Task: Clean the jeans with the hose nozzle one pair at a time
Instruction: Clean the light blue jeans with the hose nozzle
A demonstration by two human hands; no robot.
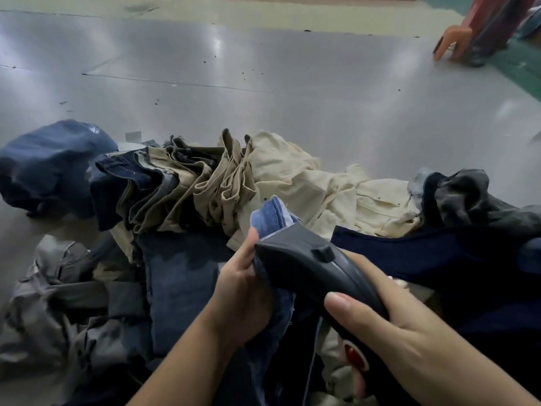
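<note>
Dim, perhaps blurred; glare on floor [216, 45]

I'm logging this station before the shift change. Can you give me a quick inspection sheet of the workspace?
Surface: grey sheet table, dark specks.
Job's things: black nozzle against light blue jeans.
Clutter: heaped khaki trousers, cream garment, dark denim, grey pieces.
Grips: left hand holds the jeans; right hand grips the nozzle.
Cables: thin cord under the nozzle.
Surroundings: plastic stools, green floor.
</note>
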